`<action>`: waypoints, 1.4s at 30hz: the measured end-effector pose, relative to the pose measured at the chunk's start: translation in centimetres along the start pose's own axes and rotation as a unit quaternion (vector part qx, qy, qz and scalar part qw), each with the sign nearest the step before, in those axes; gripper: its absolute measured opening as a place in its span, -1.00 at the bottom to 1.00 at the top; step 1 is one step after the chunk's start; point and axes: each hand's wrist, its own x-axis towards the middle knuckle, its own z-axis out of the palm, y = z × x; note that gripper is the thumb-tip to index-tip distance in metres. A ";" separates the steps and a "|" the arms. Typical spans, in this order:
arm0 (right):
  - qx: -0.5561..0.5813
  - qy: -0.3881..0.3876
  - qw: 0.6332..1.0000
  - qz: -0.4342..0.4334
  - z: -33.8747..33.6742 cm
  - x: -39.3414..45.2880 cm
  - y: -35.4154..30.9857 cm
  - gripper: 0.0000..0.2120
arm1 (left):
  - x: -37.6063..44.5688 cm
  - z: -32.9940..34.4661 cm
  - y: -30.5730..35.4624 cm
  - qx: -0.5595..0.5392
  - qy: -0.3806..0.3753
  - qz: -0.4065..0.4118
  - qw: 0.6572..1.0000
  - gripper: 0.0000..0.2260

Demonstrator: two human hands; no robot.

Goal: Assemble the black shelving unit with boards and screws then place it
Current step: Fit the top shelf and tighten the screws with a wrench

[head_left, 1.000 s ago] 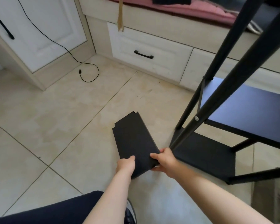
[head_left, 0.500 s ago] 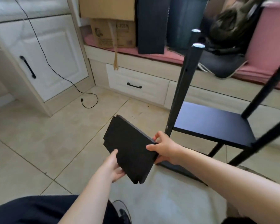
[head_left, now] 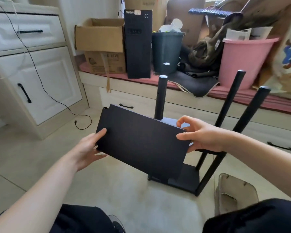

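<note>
Now I have the board [head_left: 141, 145] off the floor, left hand [head_left: 89, 148] and right hand [head_left: 202, 138] clamping its ends, ready for the frame [head_left: 161, 98].

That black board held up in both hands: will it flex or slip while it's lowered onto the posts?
The black board probably stays stiff: held only at its ends, it shows no sag. Likely light, since the left hand and right hand grip it loosely. Its matte face looks unlikely to slip.

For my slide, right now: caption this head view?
Both hands hold a black board before the part-built black shelving unit.
</note>
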 end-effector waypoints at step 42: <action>0.182 0.326 0.926 0.054 -20.5 -5.5 -11.1 -0.88 | 2.9 21.8 26.3 0.017 -0.055 0.084 0.995 -0.93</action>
